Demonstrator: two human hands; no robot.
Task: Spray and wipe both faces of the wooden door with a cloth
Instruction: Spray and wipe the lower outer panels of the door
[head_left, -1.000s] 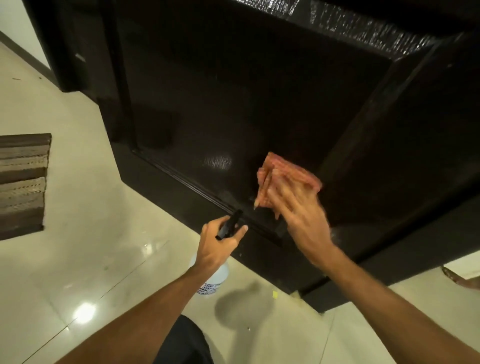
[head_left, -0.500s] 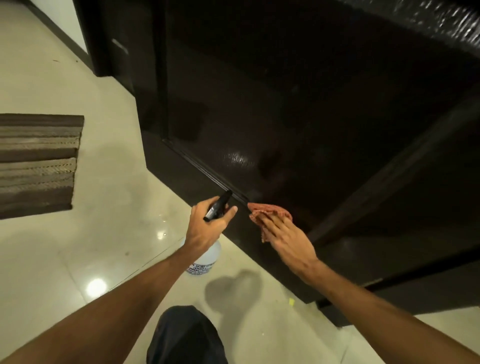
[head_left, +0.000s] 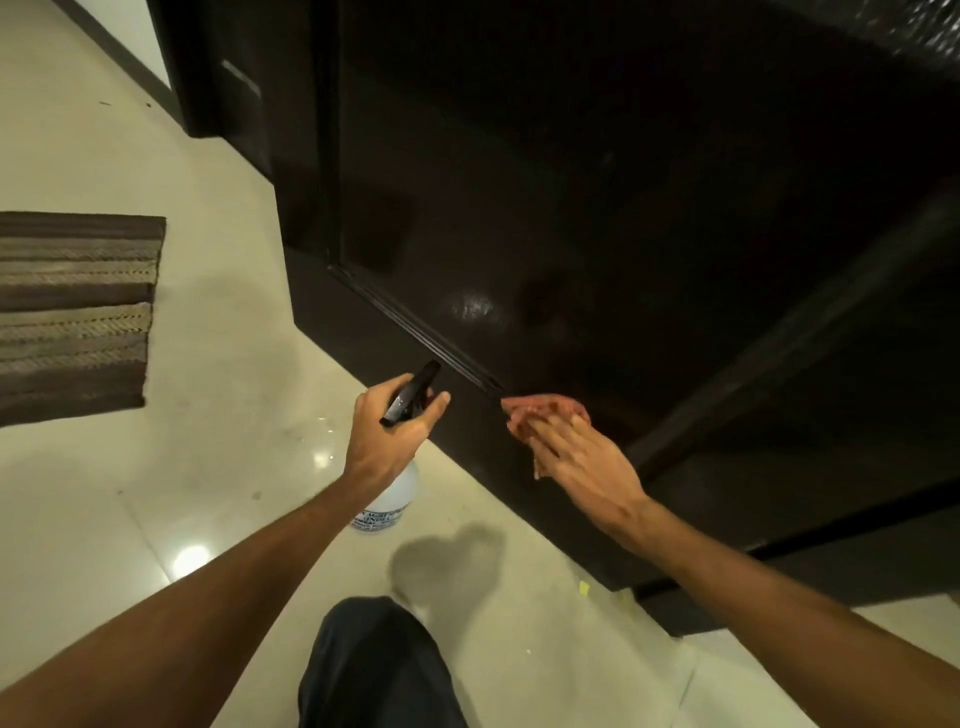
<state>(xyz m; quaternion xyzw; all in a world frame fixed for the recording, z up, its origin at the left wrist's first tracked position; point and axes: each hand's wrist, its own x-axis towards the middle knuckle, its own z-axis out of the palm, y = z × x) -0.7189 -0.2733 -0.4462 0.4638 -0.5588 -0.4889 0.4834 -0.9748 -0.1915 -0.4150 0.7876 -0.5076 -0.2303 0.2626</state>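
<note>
Seen from above: the left hand (head_left: 387, 441) grips a spray bottle (head_left: 397, 499) beside the dark wooden door (head_left: 571, 208). The right hand (head_left: 587, 462), fingers flat, presses a red cloth (head_left: 540, 408) against the door's lower part. Wiping seems underway; the next move likely calls for sweeping sideways.

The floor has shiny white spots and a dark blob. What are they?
Head view: the white spots are light glare on the glossy floor; the dark blob is a soft shadow, probably from the spray bottle and the left hand; the door glints faintly too.
</note>
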